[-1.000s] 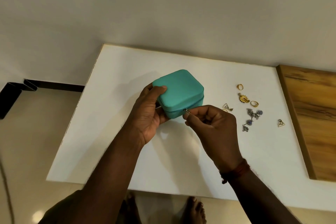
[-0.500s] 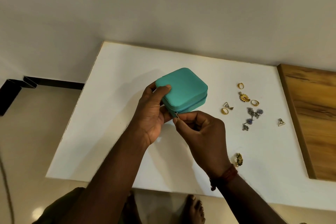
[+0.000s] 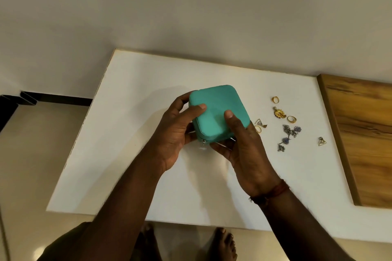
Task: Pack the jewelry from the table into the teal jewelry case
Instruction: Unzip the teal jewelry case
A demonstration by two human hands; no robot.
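case: teal square jewelry case with rounded corners (image 3: 218,112), held in both hands over the counter centre, top tilted toward the camera; lid lies down on the base; can't tell if it touches the counter
zip: small silver zipper pull (image 3: 204,142) hangs at the case's 7 o'clock corner; zip open or closed, can't tell
left hand: left hand (image 3: 176,133) grips the case at its 9 o'clock side; thumb flat on the lid, fingers (image 3: 180,99) curled round the far left edge
right hand: right hand (image 3: 244,146) grips at 5 o'clock; thumb pressed on the lid, fingers (image 3: 220,147) curled under the near edge; dark red thread band (image 3: 275,192) on the wrist
counter: white flat counter (image 3: 135,95), far edge against a pale wall
loose jewelry: all at 3 o'clock of the case, on the counter, none in the case
- plain gold ring (image 3: 275,99), farthest
- gold flower-shaped pendant (image 3: 279,112), just nearer than it
- second gold ring (image 3: 291,119), at 4 o'clock of the pendant
- silver-and-blue flower cluster (image 3: 289,133), strung toward 6 o'clock
- small gold triangle earring (image 3: 321,141), alone at 3 o'clock of the cluster
- second triangle earring (image 3: 260,123), just beside the case
- gold band (image 3: 258,129), partly hidden by the right hand
wood: brown wood-grain panel (image 3: 364,133), at the counter's 3 o'clock end
floor: glossy beige floor (image 3: 31,154) at 9 o'clock; bare feet (image 3: 224,241) at 6 o'clock, below the counter edge
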